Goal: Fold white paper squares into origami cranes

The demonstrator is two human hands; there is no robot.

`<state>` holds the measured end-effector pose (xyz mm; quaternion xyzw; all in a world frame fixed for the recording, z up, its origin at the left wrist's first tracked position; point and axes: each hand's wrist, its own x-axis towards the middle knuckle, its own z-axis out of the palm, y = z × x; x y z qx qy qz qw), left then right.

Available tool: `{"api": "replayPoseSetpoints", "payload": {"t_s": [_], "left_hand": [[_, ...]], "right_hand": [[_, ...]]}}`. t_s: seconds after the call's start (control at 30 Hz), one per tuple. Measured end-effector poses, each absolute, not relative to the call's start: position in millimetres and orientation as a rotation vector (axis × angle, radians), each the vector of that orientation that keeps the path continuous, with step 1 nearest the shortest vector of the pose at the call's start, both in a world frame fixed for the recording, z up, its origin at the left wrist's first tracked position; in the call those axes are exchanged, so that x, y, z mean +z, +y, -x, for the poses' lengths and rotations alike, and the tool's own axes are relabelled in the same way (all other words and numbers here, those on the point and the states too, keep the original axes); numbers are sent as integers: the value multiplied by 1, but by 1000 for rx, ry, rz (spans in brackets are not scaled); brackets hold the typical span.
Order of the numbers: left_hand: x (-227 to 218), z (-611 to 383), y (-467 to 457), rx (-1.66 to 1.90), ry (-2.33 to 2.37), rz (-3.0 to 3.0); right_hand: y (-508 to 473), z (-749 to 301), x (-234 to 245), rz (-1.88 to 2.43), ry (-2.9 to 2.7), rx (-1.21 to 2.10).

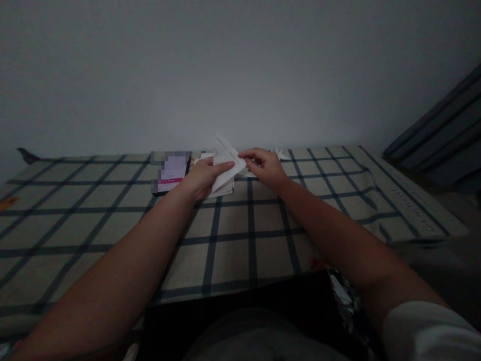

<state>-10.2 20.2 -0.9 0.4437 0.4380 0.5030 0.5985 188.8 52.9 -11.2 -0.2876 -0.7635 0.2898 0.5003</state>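
Note:
A folded sheet of white paper [225, 156] is held up between my two hands, above the table. My left hand [205, 176] grips its left side, with the thumb lying across the front. The fingertips of my right hand [266, 164] pinch the paper's right corner. Beneath the left hand lie more white papers [225, 189], partly hidden. Just beyond the right hand sits a small white folded-paper piece [279, 153] with pointed ends.
A phone [173, 170] with a lit screen, partly blurred out, lies left of the papers. The checked tablecloth [233, 240] covers the table, which meets a plain wall [240, 75]. An orange item [8, 202] is at the far left. Dark curtain-like fabric [443, 125] hangs at right.

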Motion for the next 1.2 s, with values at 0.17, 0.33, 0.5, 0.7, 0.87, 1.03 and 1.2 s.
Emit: {"api": "replayPoseSetpoints", "payload": {"t_s": [0.17, 0.33, 0.5, 0.7, 0.87, 1.03, 1.2], "left_hand": [[0, 11, 20, 1254, 1088, -1057], [-2, 14, 25, 1183, 1105, -1073], [4, 18, 24, 1246, 942, -1077], [1, 12, 18, 1176, 753, -1233], [-6, 9, 18, 1210, 862, -1429], [-8, 7, 21, 1340, 1094, -1411], [-5, 9, 26, 1377, 1096, -1310]], "right_hand": [[58, -187, -12, 697, -1716, 1098], [62, -187, -12, 746, -1760, 1231], [59, -180, -11, 775, -1435, 1374], [50, -167, -9, 632, -1163, 1538], [48, -164, -10, 678, -1144, 1528], [46, -161, -11, 708, -1255, 1525], [49, -167, -13, 795, -1496, 1270]]}}
